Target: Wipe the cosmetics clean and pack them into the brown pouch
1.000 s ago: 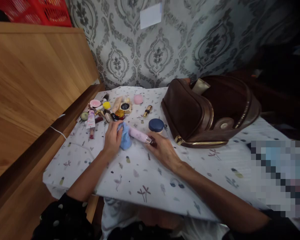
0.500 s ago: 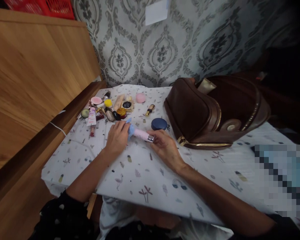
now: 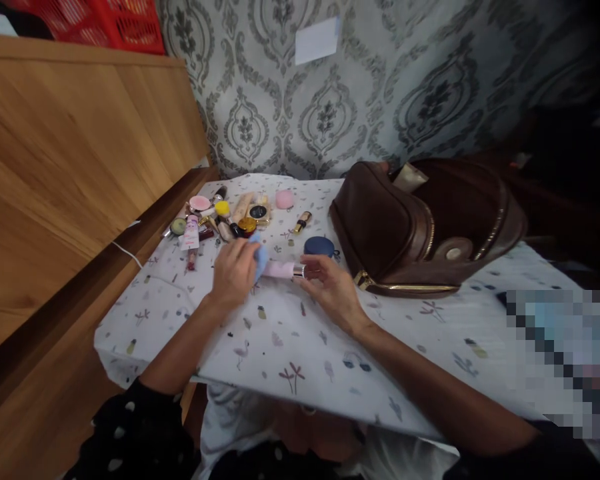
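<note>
Item: one pale pink tube, silver-capped, lying crosswise between two hands just above or on the table; which, I cannot tell. Its far end is hidden from me.
Item: one blue cloth, bunched around that end, mostly covered by fingers.
Item: left hand, closed over cloth and tube together; its thumb is hard to make out.
Item: right hand, fingers curved and partly spread about the silver cap; I cannot tell whether they grip it.
Item: one blue round case, just beyond the right hand, its lower edge screened from me by fingers.
Item: one brown bag, unzipped, right of the case; its inside is too dark to read.
Item: assorted makeup, heaped far left, overlapping, labels illegible.
Item: one red basket, upper left, cut off by my view's edge.
</note>
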Demonstrator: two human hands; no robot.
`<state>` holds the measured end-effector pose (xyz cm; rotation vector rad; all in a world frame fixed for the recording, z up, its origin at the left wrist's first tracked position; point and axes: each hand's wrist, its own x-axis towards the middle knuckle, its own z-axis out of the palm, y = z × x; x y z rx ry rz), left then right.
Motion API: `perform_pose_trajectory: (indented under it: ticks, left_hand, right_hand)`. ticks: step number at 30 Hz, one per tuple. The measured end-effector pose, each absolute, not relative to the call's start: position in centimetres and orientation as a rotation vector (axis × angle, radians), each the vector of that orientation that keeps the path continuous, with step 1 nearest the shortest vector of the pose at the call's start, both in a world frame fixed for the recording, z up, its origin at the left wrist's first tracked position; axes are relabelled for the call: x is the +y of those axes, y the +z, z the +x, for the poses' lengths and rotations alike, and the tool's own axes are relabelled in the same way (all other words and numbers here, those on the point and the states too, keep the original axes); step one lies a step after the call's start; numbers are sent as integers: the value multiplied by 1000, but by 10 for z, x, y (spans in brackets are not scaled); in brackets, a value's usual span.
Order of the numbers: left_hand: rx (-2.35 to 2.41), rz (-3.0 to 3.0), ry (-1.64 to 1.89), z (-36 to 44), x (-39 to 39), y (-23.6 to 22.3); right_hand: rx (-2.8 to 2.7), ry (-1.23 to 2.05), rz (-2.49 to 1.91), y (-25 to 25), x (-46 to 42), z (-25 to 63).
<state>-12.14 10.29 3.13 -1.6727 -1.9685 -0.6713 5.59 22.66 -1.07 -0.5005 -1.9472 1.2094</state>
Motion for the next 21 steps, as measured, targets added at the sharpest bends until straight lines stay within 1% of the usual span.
perform_pose_trajectory:
  ticks: [3, 6, 10, 15, 21]
  left_hand:
    - [-1788, -2020, -611, -99, 108, 25]
    - [-1802, -2147, -519, -95, 113, 17]
    - [-1985, -2102, -461, -126, 107, 12]
    - [-2166, -2020, -498, -157, 96, 12]
    - [-2151, -1921, -499, -154, 99, 8]
  right_hand:
    - [-1971, 1172, -462, -10, 226, 56]
    - [-1973, 1183, -474, -11, 226, 56]
    - [-1958, 1230, -477, -12, 227, 57]
    - [-1914, 1305, -464, -11, 227, 56]
    - [-1850, 1628, -486, -5, 225, 56]
